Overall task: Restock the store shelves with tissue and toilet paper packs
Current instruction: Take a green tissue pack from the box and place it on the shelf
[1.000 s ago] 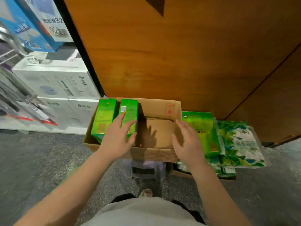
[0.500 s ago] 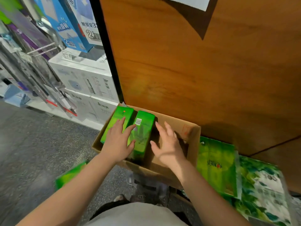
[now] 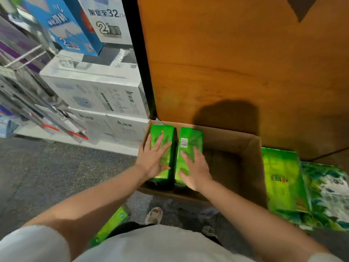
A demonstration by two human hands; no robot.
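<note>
At far left, white boxed goods (image 3: 98, 91) are stacked on the bottom shelf, with blue-and-white cartons (image 3: 79, 25) above them. A black upright (image 3: 139, 59) separates this shelving from an orange wooden panel (image 3: 236, 63).

An open cardboard box (image 3: 243, 163) sits on the speckled floor (image 3: 47, 176) against the panel. Two green tissue packs stand on edge in its left end, side by side.

The left hand (image 3: 154, 159) lies flat on the left tissue pack (image 3: 164, 133), fingers spread and extended; no grasp is closed around the pack. The right hand (image 3: 194, 170) lies flat on the right tissue pack (image 3: 190, 138), fingers likewise spread, palm down, nothing enclosed. This pack shows a white barcode label near its far end.

The right half of the box is unoccupied.

A further green pack (image 3: 111, 225) lies on the floor near the person's foot (image 3: 154, 215).

Right of the box, a large green tissue bundle (image 3: 281, 178) lies flat, with a green-and-white leaf-print bundle (image 3: 326, 193) just beside it.
</note>
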